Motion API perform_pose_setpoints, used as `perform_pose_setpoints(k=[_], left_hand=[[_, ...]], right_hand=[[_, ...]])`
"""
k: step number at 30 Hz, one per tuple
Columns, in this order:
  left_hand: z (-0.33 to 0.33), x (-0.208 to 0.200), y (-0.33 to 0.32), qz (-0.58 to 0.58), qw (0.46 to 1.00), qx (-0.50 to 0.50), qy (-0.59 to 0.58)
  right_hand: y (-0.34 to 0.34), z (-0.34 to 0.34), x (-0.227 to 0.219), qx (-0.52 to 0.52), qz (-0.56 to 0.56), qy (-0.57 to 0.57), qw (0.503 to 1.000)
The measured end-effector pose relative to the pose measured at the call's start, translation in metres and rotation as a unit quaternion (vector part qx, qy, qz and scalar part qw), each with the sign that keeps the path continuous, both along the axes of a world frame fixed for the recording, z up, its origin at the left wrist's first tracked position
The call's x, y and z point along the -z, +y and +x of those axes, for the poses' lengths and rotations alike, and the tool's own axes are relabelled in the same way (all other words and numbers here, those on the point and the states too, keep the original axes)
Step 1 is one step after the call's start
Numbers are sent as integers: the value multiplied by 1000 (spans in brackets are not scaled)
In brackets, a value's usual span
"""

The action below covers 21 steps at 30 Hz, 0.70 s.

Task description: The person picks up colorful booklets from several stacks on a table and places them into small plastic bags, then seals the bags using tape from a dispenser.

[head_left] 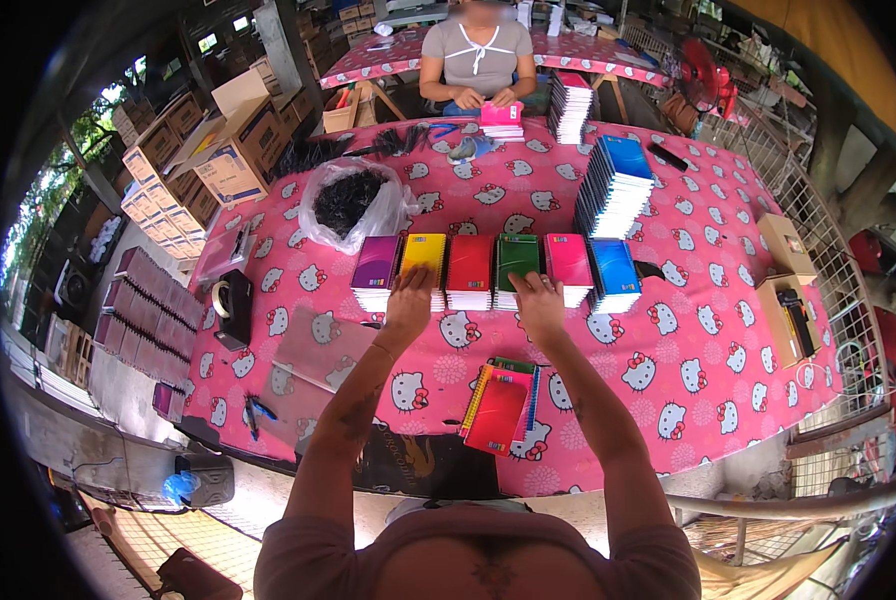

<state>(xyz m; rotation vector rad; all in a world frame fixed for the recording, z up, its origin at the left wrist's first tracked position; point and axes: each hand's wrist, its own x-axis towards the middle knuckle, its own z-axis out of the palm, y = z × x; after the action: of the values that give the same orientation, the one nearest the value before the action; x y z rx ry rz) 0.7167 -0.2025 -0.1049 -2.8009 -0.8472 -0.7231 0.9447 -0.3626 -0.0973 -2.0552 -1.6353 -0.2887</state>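
Observation:
Six short stacks of spiral notebooks stand side by side in a row across the table. My left hand (pixel 415 298) rests on the lower part of the yellow notebook (pixel 424 250), fingers spread over its cover. On the lower right corner of the green notebook (pixel 517 254) lies my right hand (pixel 538 300), its fingers apart, reaching toward the pink notebook (pixel 568 258). Between my hands sits the red notebook (pixel 470 262). A purple notebook (pixel 376 262) ends the row at left, a blue notebook (pixel 615 264) at right. Nearer me lies a fanned pile of notebooks (pixel 498 412), red on top.
Behind the row are a plastic bag of black coils (pixel 351 205) and a tall blue-covered notebook stack (pixel 616 185). A tape dispenser (pixel 233 310), clear plastic sheet (pixel 313 350) and pens (pixel 256 415) lie left; an open carton (pixel 790 325) right. Across the table, a co-worker (pixel 478 60) handles pink notebooks (pixel 501 118).

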Motion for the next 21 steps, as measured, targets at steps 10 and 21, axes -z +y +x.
perform_pose_setpoints(k=[10,21], left_hand=[[-6,-132,-119,-202,962,154,99],[-64,-21,48,-154,931,-313,-109]], right_hand=[[-130,-19,69,-266,-86,300,912],[-181,-59,107,89,82,665,737]])
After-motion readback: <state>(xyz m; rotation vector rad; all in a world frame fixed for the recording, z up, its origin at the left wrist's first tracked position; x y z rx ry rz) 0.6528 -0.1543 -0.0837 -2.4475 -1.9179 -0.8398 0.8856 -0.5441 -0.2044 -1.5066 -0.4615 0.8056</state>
